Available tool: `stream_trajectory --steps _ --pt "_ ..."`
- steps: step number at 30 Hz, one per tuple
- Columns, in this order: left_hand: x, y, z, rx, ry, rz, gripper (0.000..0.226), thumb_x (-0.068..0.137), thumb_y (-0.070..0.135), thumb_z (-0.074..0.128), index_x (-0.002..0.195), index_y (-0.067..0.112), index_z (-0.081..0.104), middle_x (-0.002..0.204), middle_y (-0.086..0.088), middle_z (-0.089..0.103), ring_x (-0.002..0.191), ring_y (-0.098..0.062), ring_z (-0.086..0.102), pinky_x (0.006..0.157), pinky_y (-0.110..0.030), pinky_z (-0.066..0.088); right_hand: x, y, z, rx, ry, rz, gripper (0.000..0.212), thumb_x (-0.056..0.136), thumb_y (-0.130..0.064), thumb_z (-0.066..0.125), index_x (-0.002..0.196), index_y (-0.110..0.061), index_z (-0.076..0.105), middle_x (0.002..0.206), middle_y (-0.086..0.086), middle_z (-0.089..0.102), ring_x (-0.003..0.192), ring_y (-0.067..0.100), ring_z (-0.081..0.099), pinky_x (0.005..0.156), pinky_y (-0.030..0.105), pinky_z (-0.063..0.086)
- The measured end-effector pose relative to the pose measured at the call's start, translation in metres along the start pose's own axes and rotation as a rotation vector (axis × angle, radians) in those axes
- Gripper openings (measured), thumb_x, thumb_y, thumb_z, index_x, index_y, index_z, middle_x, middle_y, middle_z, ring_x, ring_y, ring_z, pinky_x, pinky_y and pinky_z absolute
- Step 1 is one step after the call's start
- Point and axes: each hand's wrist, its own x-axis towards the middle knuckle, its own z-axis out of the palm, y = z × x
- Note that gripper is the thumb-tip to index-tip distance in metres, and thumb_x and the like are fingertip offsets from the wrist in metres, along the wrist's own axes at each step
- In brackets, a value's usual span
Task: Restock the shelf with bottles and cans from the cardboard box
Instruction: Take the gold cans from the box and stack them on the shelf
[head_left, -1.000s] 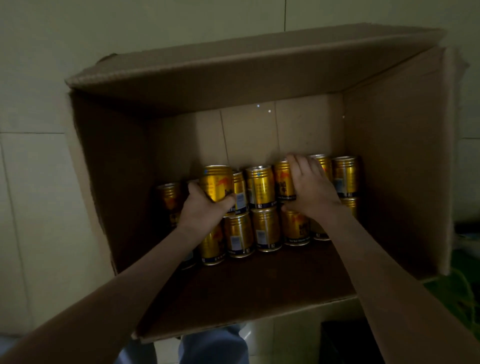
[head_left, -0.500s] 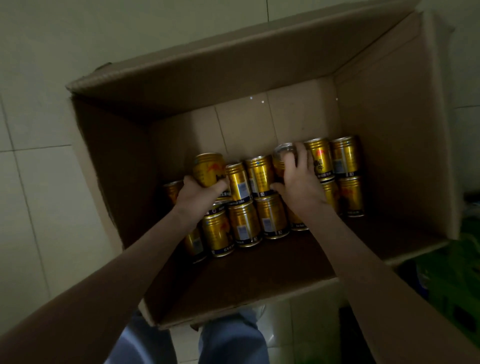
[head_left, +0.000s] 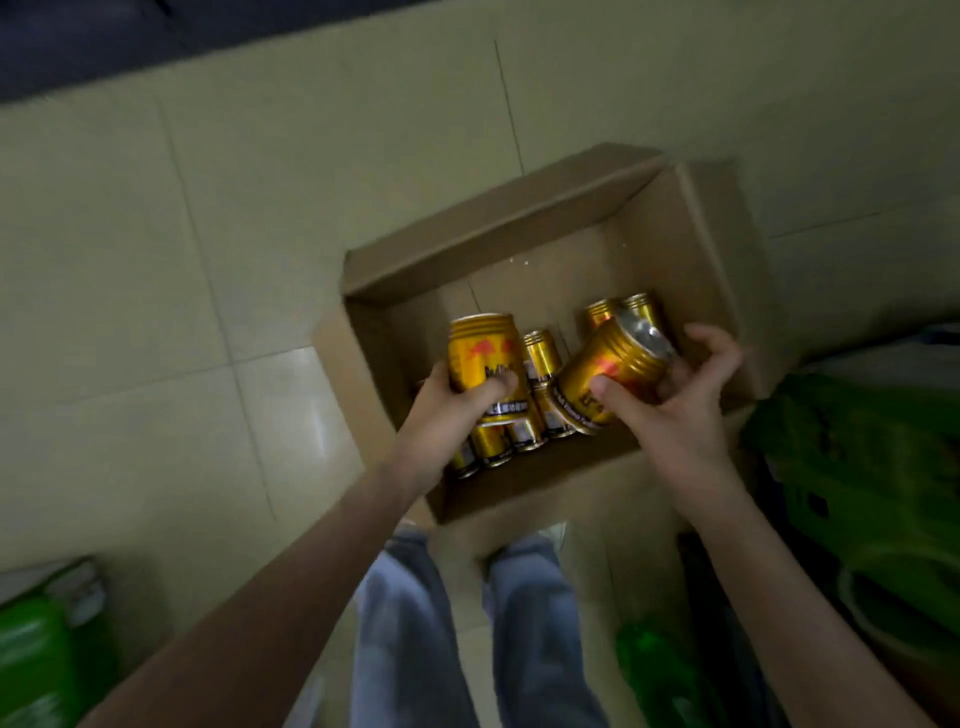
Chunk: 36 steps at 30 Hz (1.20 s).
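An open cardboard box (head_left: 691, 249) sits on the tiled floor below me. Several gold cans (head_left: 540, 353) stand packed along its far side. My left hand (head_left: 447, 421) grips one gold can (head_left: 483, 358) upright, lifted above the others. My right hand (head_left: 675, 410) holds a second gold can (head_left: 608, 374) tilted, its silver top pointing up and to the right. Both held cans hang over the box's inside. No shelf is in view.
Pale floor tiles (head_left: 208, 260) spread to the left and beyond the box. Green packages (head_left: 872, 478) crowd the right side, and a green pack (head_left: 36, 654) lies at the lower left. My legs in blue jeans (head_left: 415, 623) stand just in front of the box.
Both hands have lifted a can each out of the rows in the box. The view has pulled back and up, so the box looks smaller and further down.
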Motion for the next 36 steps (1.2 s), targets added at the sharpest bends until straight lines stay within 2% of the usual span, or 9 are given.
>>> stream_trajectory --steps 3,7,11,13,22,27,31,34,36 --pt "-0.104 0.064 -0.014 0.103 -0.050 0.084 0.070 0.052 0.056 0.075 0.112 0.026 0.058 0.108 0.000 0.069 0.099 -0.017 0.066 0.090 -0.038 0.051 -0.072 -0.077 -0.012 0.175 -0.063 0.089 0.079 0.065 0.005 0.078 0.119 -0.027 0.030 0.111 -0.002 0.058 0.091 0.011 0.063 0.071 0.026 0.055" --pt "-0.239 0.133 -0.030 0.187 -0.197 0.206 0.060 0.063 0.041 0.072 0.118 0.019 0.058 0.105 0.000 0.070 0.091 -0.009 0.068 0.075 -0.018 0.050 -0.160 -0.177 -0.025 0.342 -0.189 0.102 0.094 0.032 -0.025 0.091 0.116 -0.019 0.051 0.107 0.001 0.064 0.089 0.012 0.067 0.075 0.032 0.055" --pt "-0.342 0.172 -0.033 0.316 -0.368 0.347 0.070 0.060 0.048 0.074 0.122 0.019 0.056 0.115 -0.003 0.069 0.105 -0.018 0.066 0.091 -0.030 0.051 -0.251 -0.247 -0.055 0.402 -0.279 0.035 0.111 0.025 -0.041 0.096 0.121 -0.004 0.055 0.104 0.012 0.070 0.092 0.023 0.069 0.078 0.034 0.058" --pt "-0.384 0.186 -0.026 0.400 -0.486 0.394 0.072 0.063 0.046 0.074 0.125 0.017 0.054 0.116 -0.005 0.069 0.106 -0.022 0.066 0.092 -0.034 0.051 -0.299 -0.263 -0.075 0.438 -0.256 -0.022 0.106 0.029 -0.041 0.096 0.120 -0.004 0.057 0.104 0.013 0.071 0.092 0.026 0.069 0.077 0.036 0.058" --pt "-0.561 0.198 0.072 0.694 -0.963 0.605 0.077 0.061 0.040 0.077 0.130 0.020 0.050 0.120 -0.006 0.067 0.109 -0.025 0.064 0.100 -0.044 0.047 -0.529 -0.295 -0.168 0.583 0.177 -0.358 0.091 0.039 -0.045 0.094 0.116 -0.010 0.060 0.097 0.007 0.073 0.085 0.023 0.072 0.065 0.033 0.057" --pt "-0.671 0.166 0.142 0.735 -1.166 0.755 0.071 0.054 0.033 0.078 0.120 0.017 0.056 0.113 -0.007 0.070 0.105 -0.025 0.066 0.093 -0.039 0.051 -0.658 -0.282 -0.222 0.509 0.506 -0.580 0.039 0.071 -0.022 0.069 0.109 -0.015 0.062 0.099 0.007 0.071 0.091 0.026 0.068 0.080 0.045 0.057" --pt "-0.762 0.109 0.202 0.713 -1.335 0.842 0.043 0.062 0.019 0.073 0.103 0.017 0.061 0.087 0.002 0.074 0.079 -0.012 0.070 0.067 -0.022 0.053 -0.773 -0.255 -0.264 0.368 0.720 -0.744 0.054 0.055 -0.047 0.087 0.102 -0.030 0.069 0.102 0.004 0.072 0.096 0.025 0.069 0.082 0.044 0.056" --pt "-0.835 0.049 0.253 0.723 -1.428 0.929 0.045 0.061 0.025 0.076 0.104 0.022 0.061 0.093 0.004 0.074 0.089 -0.015 0.069 0.080 -0.030 0.054 -0.862 -0.223 -0.301 0.302 0.911 -0.810 0.064 0.044 -0.061 0.086 0.098 -0.033 0.069 0.101 0.002 0.073 0.094 0.023 0.069 0.079 0.040 0.055" --pt "-0.885 0.003 0.285 0.716 -1.488 0.991 0.051 0.056 0.035 0.078 0.104 0.026 0.063 0.097 0.004 0.073 0.095 -0.016 0.068 0.092 -0.036 0.051 -0.920 -0.198 -0.329 0.261 1.038 -0.827 0.067 0.046 -0.056 0.086 0.104 -0.031 0.066 0.104 0.000 0.072 0.096 0.019 0.069 0.080 0.037 0.054"
